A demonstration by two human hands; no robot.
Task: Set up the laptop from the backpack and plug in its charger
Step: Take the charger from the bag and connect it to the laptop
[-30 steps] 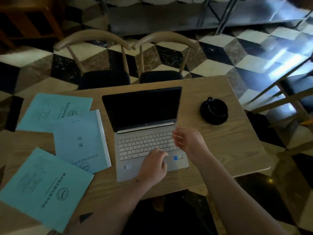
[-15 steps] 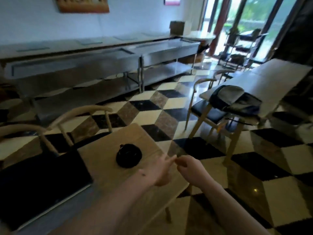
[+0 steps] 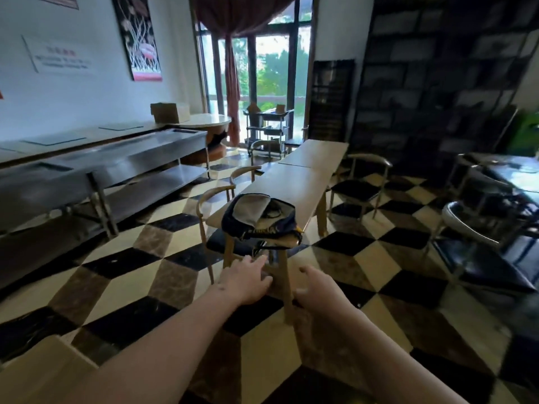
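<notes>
Ahead, the backpack (image 3: pixel 259 218) lies unzipped and slumped on the near end of a long wooden desk (image 3: pixel 294 182), its strap hanging over the edge. Both arms stretch toward it. Neither hand has hold of anything: the left hand (image 3: pixel 248 279) has its fingers loosely spread, the right hand (image 3: pixel 322 288) is relaxed too. Chairs (image 3: pixel 215 199) flank the desk on the checkered floor (image 3: pixel 364 269).

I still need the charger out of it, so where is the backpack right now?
In the head view the backpack lies open at the near end of the long wooden table, just beyond both outstretched hands, with a wooden chair to its left.
</notes>
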